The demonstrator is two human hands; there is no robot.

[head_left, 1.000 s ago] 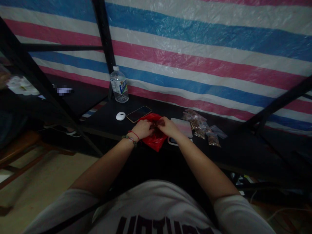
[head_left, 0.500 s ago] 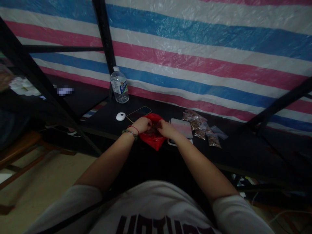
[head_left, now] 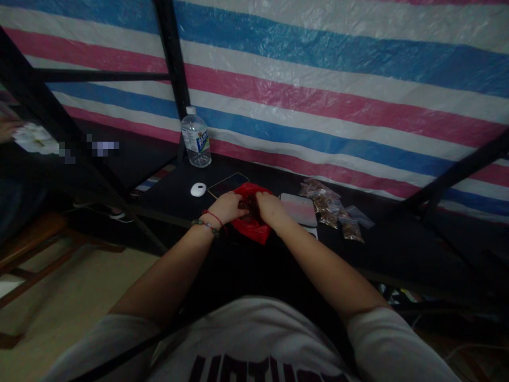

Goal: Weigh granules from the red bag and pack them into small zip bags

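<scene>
A red plastic bag [head_left: 254, 232] lies open on the black tabletop, its mouth facing up with dark brown contents inside that I cannot make out clearly. My left hand [head_left: 229, 207] is closed on the left side of the bag's mouth, thumb toward the opening. At the opposite rim, my right hand [head_left: 269, 208] is curled over the bag with its fingertips bent down inside and partly hidden. Right of that hand sits a small scale with a pale, pinkish top [head_left: 299, 210]. Several small clear zip bags [head_left: 328, 218] of brown bits lie beyond it.
A smartphone [head_left: 226, 185] lies behind my left hand, next to a white rounded case [head_left: 198, 189]. A large clear bottle [head_left: 196, 139] stands at the back by a black metal post [head_left: 174, 58]. Striped plastic sheeting [head_left: 318, 101] hangs behind the table. A wooden stool [head_left: 35, 244] stands left.
My right fingers have gone deeper into the bag's mouth. My left hand has shifted slightly left and turned, and the bag's front has moved a little right.
</scene>
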